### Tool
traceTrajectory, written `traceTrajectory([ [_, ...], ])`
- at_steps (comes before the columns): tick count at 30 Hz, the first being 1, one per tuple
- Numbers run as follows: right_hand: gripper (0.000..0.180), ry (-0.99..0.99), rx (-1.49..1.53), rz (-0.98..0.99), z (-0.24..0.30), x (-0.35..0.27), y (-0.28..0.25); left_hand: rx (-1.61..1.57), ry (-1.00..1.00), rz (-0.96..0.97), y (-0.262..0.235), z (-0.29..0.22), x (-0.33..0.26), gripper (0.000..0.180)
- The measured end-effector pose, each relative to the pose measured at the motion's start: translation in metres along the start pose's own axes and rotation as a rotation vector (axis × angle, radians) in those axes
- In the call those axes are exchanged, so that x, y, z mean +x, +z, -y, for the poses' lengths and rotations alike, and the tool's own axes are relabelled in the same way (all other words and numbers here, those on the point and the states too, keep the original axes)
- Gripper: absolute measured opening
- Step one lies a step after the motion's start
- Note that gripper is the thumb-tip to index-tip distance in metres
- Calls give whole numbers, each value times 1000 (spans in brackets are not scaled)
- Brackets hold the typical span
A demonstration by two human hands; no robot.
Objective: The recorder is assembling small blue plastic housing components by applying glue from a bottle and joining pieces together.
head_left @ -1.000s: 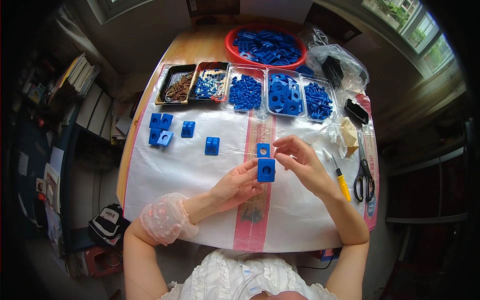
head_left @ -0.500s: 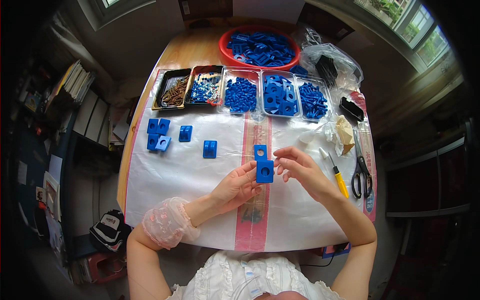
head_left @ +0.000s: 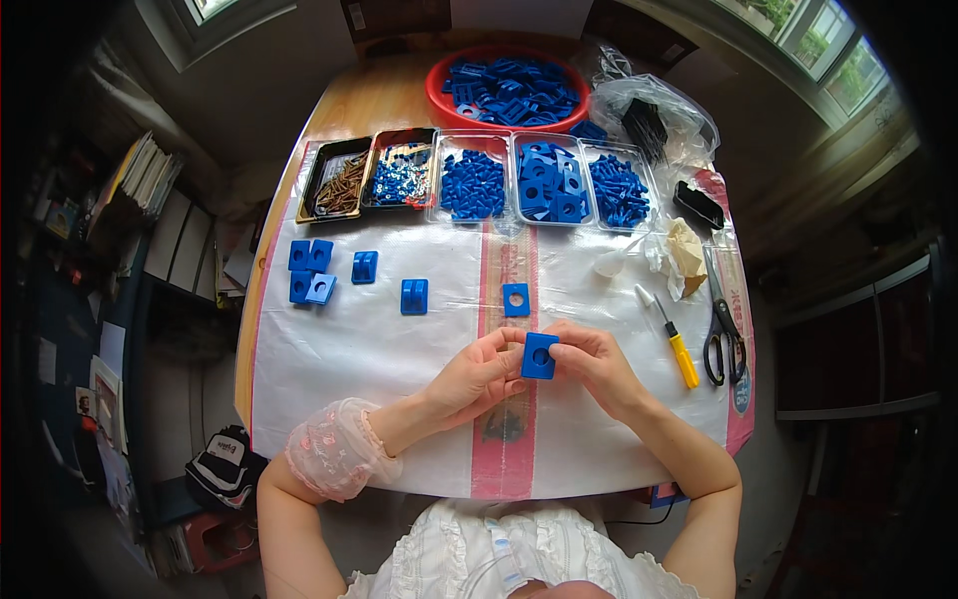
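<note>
A blue square plastic piece with a round hole (head_left: pixel 540 356) is held up above the middle of the table. My left hand (head_left: pixel 477 375) grips its left edge between thumb and fingers. From the right, my right hand (head_left: pixel 593 367) pinches its other edge, the thumb beside the hole. Just beyond lies a flat blue plate with a hole (head_left: pixel 516 299) on the sheet. Farther left rest a blue ridged piece (head_left: pixel 414 297), a second ridged piece (head_left: pixel 364 267) and a cluster of blue holed pieces (head_left: pixel 312 272).
Along the back stand trays of screws (head_left: pixel 339 186), small metal parts (head_left: pixel 401 180), blue plugs (head_left: pixel 472 187), blue plates (head_left: pixel 552 182) and blue pegs (head_left: pixel 621 192). Behind them is a red basin (head_left: pixel 435 100). At right lie a yellow-handled screwdriver (head_left: pixel 683 359), scissors (head_left: pixel 723 344) and crumpled paper (head_left: pixel 685 258).
My right hand has come in from the right and closed on the blue piece, which has shifted slightly right and nearer and tilted. The left hand keeps its hold.
</note>
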State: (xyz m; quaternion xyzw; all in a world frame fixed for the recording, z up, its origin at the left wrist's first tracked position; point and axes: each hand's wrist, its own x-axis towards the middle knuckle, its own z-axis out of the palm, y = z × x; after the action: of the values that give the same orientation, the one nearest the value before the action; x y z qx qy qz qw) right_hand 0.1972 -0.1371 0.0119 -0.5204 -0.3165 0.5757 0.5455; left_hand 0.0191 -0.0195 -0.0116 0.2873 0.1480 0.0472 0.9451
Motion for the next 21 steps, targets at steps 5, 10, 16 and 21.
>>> traceTrajectory([
  [5, 22, 12, -34, 10, 0, -3, -5, 21, -8, 19, 1, -1, 0, 31],
  [10, 19, -55, -25, -49, -2, -2, -4, 41, -15, 24, -5, 0, 1, 26],
  [16, 19, -66, -101, -133, 1, -3, -11, 295, 17, 6, 9, -2, -4, 46],
  [21, 20, -69, -80, -93, -5, -3, -9, 495, 119, -25, 8, 6, -4, 51],
])
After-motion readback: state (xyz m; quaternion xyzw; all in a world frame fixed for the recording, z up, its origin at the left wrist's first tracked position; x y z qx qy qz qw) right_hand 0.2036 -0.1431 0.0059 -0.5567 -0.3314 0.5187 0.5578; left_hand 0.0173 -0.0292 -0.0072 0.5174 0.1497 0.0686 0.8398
